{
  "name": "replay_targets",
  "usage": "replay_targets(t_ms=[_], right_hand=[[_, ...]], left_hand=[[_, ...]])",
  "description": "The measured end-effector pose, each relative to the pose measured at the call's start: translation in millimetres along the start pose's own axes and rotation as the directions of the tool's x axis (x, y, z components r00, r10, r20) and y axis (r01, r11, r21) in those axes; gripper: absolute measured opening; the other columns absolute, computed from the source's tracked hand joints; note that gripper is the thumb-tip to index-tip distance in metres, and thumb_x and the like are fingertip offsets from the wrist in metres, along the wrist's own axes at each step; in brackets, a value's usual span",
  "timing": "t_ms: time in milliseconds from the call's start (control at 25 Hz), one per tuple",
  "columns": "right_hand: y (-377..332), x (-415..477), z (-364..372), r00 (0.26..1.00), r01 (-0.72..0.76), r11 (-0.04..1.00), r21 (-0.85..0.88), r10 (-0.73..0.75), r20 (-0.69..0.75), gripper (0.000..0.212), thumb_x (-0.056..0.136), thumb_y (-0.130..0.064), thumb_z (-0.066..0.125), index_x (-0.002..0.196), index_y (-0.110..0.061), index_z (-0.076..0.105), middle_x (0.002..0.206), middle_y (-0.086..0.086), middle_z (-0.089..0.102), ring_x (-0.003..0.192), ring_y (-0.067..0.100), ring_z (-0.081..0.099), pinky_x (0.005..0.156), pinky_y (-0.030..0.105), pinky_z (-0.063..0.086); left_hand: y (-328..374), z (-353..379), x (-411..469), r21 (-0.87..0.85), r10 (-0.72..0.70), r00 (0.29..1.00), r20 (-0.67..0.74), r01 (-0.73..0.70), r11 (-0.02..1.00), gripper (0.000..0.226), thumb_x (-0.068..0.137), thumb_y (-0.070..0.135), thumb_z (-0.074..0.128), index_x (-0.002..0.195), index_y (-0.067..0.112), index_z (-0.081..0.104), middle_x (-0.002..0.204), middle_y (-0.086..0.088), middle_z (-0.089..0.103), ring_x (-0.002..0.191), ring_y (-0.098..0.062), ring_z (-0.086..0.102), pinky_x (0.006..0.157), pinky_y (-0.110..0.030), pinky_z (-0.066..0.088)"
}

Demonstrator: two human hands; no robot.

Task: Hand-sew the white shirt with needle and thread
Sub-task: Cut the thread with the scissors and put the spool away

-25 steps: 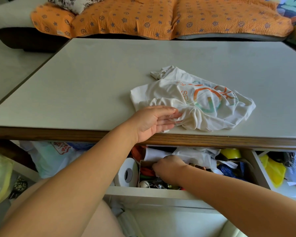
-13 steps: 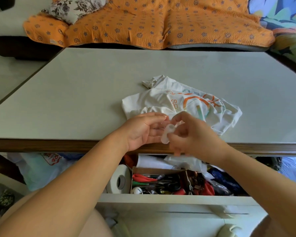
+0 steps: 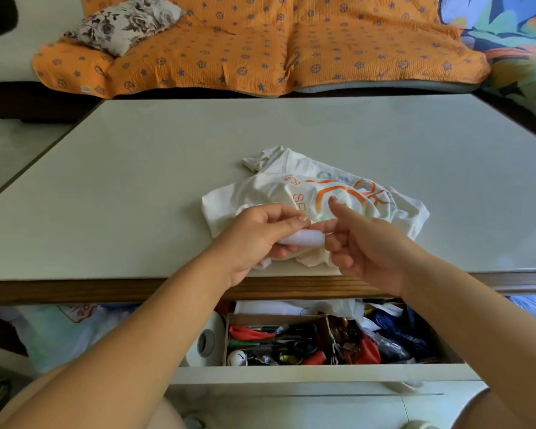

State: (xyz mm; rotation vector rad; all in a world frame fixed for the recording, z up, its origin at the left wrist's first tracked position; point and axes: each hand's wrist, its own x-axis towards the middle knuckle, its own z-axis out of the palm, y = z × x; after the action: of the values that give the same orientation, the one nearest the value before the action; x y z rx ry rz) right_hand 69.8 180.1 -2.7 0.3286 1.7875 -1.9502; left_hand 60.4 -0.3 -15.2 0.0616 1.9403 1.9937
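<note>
White shirt (image 3: 347,193) lies crumpled on the worktop (image 3: 136,196) near its front edge. It looks soft, light and floppy, best taken by pinching a hem or fold. The left hand (image 3: 260,239) grips a small white tube (image 3: 304,239). The right hand (image 3: 369,246), fingers half curled, meets the tube's end; I cannot tell whether it pinches anything.

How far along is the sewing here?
Done: shirt laid on the table, drawer open. In hand: left hand grips a white spool, right hand at its end. Left: no needle visible, so threading and sewing remain.
</note>
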Motion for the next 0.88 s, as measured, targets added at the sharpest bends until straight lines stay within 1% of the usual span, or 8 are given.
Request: replay_targets(t_ms=[80, 200, 440, 520, 600, 680, 760, 880], right_hand=[[-1.2, 5.3, -1.5, 0.997, -0.063, 0.995, 0.073, 0.059, 0.055, 0.038, 0.095, -0.049, 0.05, 0.095, -0.014, 0.064, 0.056, -0.004, 0.044, 0.039, 0.006, 0.034, 0.034, 0.015, 0.026], [-1.5, 13.0, -2.9, 0.996, -0.037, 0.99, 0.137, 0.025, 0.091, 0.02, 0.097, -0.031, 0.053, 0.097, -0.014, 0.064, 0.06, -0.003, 0.045, 0.041, 0.006, 0.036, 0.035, 0.014, 0.028], [-12.2, 25.4, -27.6, 0.998, 0.042, 0.916, 0.4, -0.023, -0.053, 0.018, 0.098, -0.019, 0.051, 0.088, -0.01, 0.063, 0.07, 0.004, 0.07, 0.042, 0.006, 0.056, 0.035, 0.011, 0.038], [-18.3, 23.9, -37.1, 0.998, 0.022, 0.943, 0.332, -0.004, -0.056, 0.021, 0.099, -0.022, 0.05, 0.088, -0.009, 0.063, 0.069, 0.006, 0.071, 0.044, 0.008, 0.06, 0.037, 0.012, 0.04], [-21.3, 16.5, -39.4, 0.999, -0.032, 0.999, 0.042, 0.032, 0.009, 0.034, 0.1, -0.033, 0.047, 0.088, -0.007, 0.066, 0.064, 0.007, 0.068, 0.041, 0.011, 0.059, 0.033, 0.015, 0.038], [-19.0, 9.1, -32.8, 0.992, -0.065, 0.974, -0.216, 0.086, 0.09, 0.047, 0.097, -0.045, 0.045, 0.092, -0.005, 0.07, 0.059, 0.006, 0.061, 0.039, 0.013, 0.051, 0.033, 0.017, 0.031], [-12.7, 5.1, -21.3, 0.985, -0.075, 0.968, -0.241, 0.109, 0.133, 0.046, 0.087, -0.051, 0.054, 0.094, -0.009, 0.072, 0.057, 0.002, 0.053, 0.04, 0.011, 0.041, 0.037, 0.018, 0.027], [-3.2, 7.2, -11.2, 0.971, -0.099, 0.993, -0.058, 0.11, 0.211, 0.038, 0.075, -0.043, 0.065, 0.097, -0.013, 0.07, 0.059, -0.002, 0.046, 0.041, 0.006, 0.036, 0.037, 0.015, 0.024]], left_hand=[[5.6, 1.0, -2.8, 0.164, 0.026, 1.0, 0.015, -0.028, 0.986, 0.01, 0.092, 0.02, 0.067, 0.097, 0.014, 0.071, 0.072, 0.003, 0.068, 0.051, -0.003, 0.055, 0.042, -0.018, 0.036], [10.9, 4.1, -4.8, 0.329, 0.057, 0.996, 0.067, -0.076, 0.941, 0.006, 0.093, 0.015, 0.065, 0.092, 0.015, 0.071, 0.057, 0.015, 0.065, 0.046, 0.003, 0.053, 0.041, -0.011, 0.036], [6.2, -9.2, 1.3, 0.393, -0.045, 0.999, 0.009, 0.038, 0.919, 0.009, 0.092, 0.022, 0.067, 0.086, 0.021, 0.074, 0.067, 0.001, 0.068, 0.049, -0.005, 0.05, 0.047, -0.017, 0.04], [6.5, -11.2, 2.1, 0.375, -0.055, 0.999, 0.005, 0.049, 0.926, 0.009, 0.091, 0.022, 0.067, 0.085, 0.022, 0.074, 0.067, 0.001, 0.069, 0.048, -0.005, 0.05, 0.048, -0.018, 0.04], [8.9, -10.4, 1.2, 0.356, -0.051, 0.998, 0.02, 0.041, 0.933, 0.009, 0.091, 0.022, 0.068, 0.085, 0.02, 0.074, 0.067, 0.001, 0.07, 0.047, -0.005, 0.051, 0.048, -0.021, 0.04], [12.1, -8.8, -0.5, 0.353, -0.04, 0.998, 0.04, 0.023, 0.935, 0.009, 0.091, 0.02, 0.067, 0.088, 0.017, 0.075, 0.063, 0.003, 0.068, 0.046, -0.005, 0.052, 0.047, -0.02, 0.04], [14.9, -5.6, -3.2, 0.376, -0.022, 0.997, 0.073, -0.006, 0.927, 0.009, 0.091, 0.018, 0.067, 0.089, 0.016, 0.075, 0.06, 0.007, 0.068, 0.048, -0.003, 0.055, 0.047, -0.018, 0.041], [14.2, -0.9, -6.4, 0.412, -0.002, 0.994, 0.113, -0.045, 0.91, 0.008, 0.088, 0.016, 0.07, 0.088, 0.018, 0.078, 0.07, 0.006, 0.072, 0.056, -0.002, 0.059, 0.048, -0.018, 0.043]])
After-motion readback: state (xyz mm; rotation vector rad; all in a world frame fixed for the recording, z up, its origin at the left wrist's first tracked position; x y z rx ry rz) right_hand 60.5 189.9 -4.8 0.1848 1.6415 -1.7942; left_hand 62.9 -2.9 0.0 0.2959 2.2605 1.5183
